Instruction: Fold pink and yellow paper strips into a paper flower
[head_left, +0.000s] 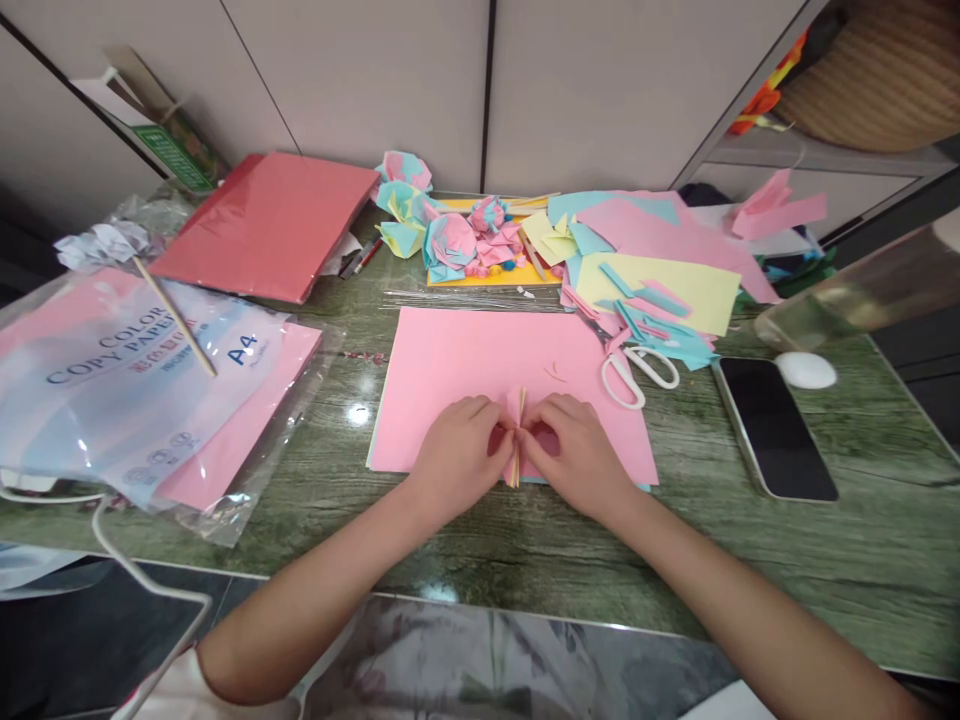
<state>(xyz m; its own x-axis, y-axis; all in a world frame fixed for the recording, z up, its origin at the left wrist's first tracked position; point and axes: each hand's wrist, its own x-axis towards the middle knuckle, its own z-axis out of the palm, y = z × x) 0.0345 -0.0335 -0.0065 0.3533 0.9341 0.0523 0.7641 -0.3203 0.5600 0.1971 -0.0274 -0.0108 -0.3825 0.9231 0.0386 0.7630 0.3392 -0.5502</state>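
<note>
My left hand (459, 450) and my right hand (574, 452) meet over a pink sheet of paper (480, 355) lying flat on the green table. Both pinch a small folded piece of pink paper (516, 412) held upright between them, its pleated edges showing. A thin wooden stick (517, 470) stands against the fold, between the fingertips. Fingers of both hands are curled and pressed onto the fold.
White scissors (636, 372) lie right of the pink sheet. A black phone (776, 425) and a white oval object (806, 370) sit further right. Paper scraps (660, 290), paper flowers (457, 240), a red paper pack (274, 225) and an A4 colour paper bag (112, 370) surround the work.
</note>
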